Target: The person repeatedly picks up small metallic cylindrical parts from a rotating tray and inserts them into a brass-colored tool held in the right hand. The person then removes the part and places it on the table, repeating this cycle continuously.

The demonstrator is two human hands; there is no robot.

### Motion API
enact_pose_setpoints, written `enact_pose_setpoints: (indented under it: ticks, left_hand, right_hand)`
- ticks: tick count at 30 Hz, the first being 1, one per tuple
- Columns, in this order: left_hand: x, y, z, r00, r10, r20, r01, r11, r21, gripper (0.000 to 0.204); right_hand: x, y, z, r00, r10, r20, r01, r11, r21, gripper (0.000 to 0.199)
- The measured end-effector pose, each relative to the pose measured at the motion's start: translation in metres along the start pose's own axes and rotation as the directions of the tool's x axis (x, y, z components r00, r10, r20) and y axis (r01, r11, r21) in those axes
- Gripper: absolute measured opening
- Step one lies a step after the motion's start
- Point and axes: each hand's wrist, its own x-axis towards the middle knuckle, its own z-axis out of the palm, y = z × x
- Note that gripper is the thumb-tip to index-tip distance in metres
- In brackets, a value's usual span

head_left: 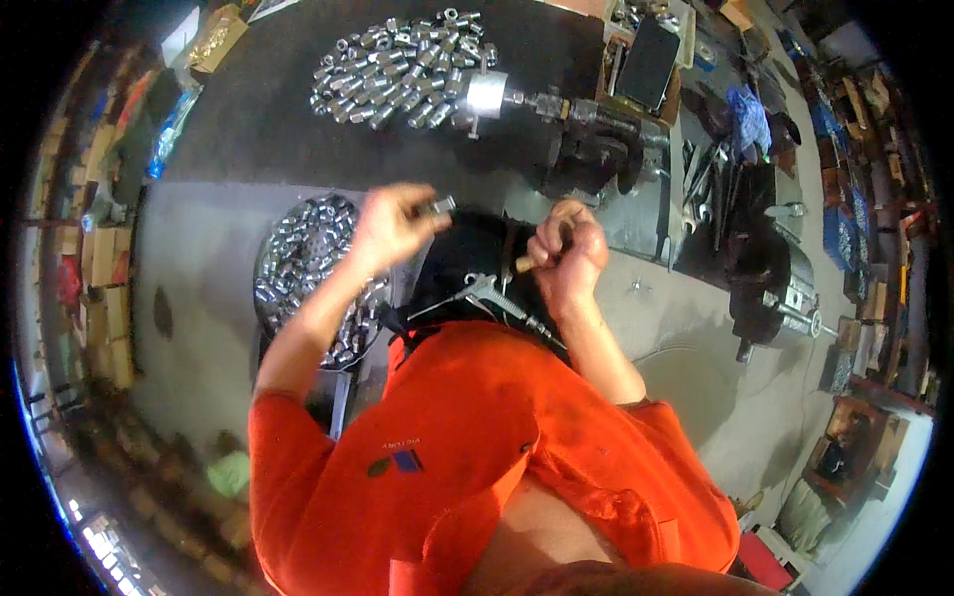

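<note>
My left hand (390, 230) pinches a small shiny metal fitting (438, 206) between thumb and fingers, level with the bench's front edge. Closed in a fist, my right hand (571, 245) grips something with a short tan end (524, 264) sticking out toward the left; the rest of it is hidden by the fingers. Below and between both hands, a metal air blow gun (484, 291) lies across my dark-covered lap. A round tray (260, 260) full of similar metal fittings stands beside my left forearm, partly covered by it.
Loose fittings (393, 74) are heaped on the dark bench (248, 119). Right of them sit a bright metal cylinder (486, 91) on a shaft and a dark vise (596, 154). Wrenches (701, 184), a blue cloth (747, 121) and a grey machine (770, 268) are farther right.
</note>
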Motion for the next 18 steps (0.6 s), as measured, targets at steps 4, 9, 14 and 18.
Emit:
enact_pose_setpoints:
  ticks: [4,9,14,18]
  left_hand:
    - [0.106,-0.033,-0.044,0.981,0.074,-0.178,-0.003,0.929,0.370,0.029]
    - [0.231,-0.048,-0.073,0.965,0.213,-0.152,-0.058,0.740,0.670,0.033]
    - [0.297,-0.062,-0.058,0.998,0.062,0.009,-0.044,0.579,0.814,0.034]
    - [0.314,-0.085,-0.062,0.997,-0.064,0.031,0.029,0.760,0.650,0.033]
  right_hand:
    - [-0.010,0.019,0.005,0.994,0.093,0.064,-0.091,0.995,-0.027,0.016]
    - [-0.010,0.016,0.002,0.994,0.096,0.048,-0.094,0.995,-0.033,0.014]
    - [-0.008,0.003,-0.003,1.000,0.027,-0.002,-0.027,0.997,-0.068,0.017]
    - [-0.010,-0.004,0.001,0.996,0.064,-0.069,-0.070,0.994,-0.083,0.017]
